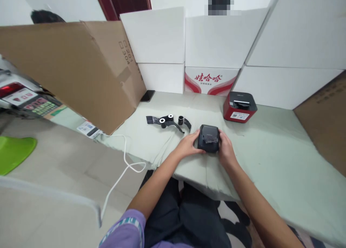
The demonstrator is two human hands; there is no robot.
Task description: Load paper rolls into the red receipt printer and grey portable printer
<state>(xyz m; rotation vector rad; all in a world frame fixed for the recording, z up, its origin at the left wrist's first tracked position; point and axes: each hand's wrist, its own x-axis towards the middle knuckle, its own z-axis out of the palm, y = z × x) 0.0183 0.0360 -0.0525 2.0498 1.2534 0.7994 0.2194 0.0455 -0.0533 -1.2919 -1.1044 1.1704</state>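
Note:
Between my two hands is a small black box with rounded corners and a strip of clear film or tape on its top. My left hand grips its left side, thumb at the near edge. On the opposite side, the fingers of my right hand press against the box. Black strap-like pieces with white-ringed round parts lie on the cloth to the left. Further back on the right stands a red box with a black top and a white label.
White cartons form a wall behind the table. A brown cardboard sheet stands on the left, another brown board on the right. A dark phone lies at the back left. A white cable hangs off the left edge.

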